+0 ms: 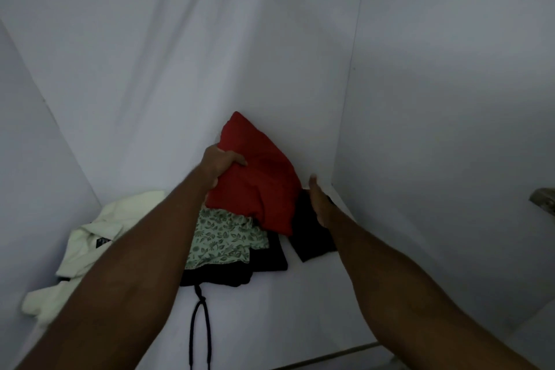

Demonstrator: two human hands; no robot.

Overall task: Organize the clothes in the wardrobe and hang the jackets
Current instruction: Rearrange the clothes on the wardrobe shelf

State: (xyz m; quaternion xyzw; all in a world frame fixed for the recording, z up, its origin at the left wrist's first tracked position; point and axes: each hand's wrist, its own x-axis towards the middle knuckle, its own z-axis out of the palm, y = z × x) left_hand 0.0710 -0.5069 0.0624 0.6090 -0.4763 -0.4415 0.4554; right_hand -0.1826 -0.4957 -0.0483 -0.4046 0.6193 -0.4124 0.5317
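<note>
White wardrobe shelf, enclosed by pale walls at the back and on both sides. At the left, a cream garment lies crumpled on the shelf against the left wall. Toward the back corner, dark folded clothes lie flat on the shelf, with a green leaf-patterned cloth stacked on top of them. A separate black piece lies just to the right, near the right wall. A black drawstring trails from the dark pile forward across the bare shelf toward its front edge.
</note>
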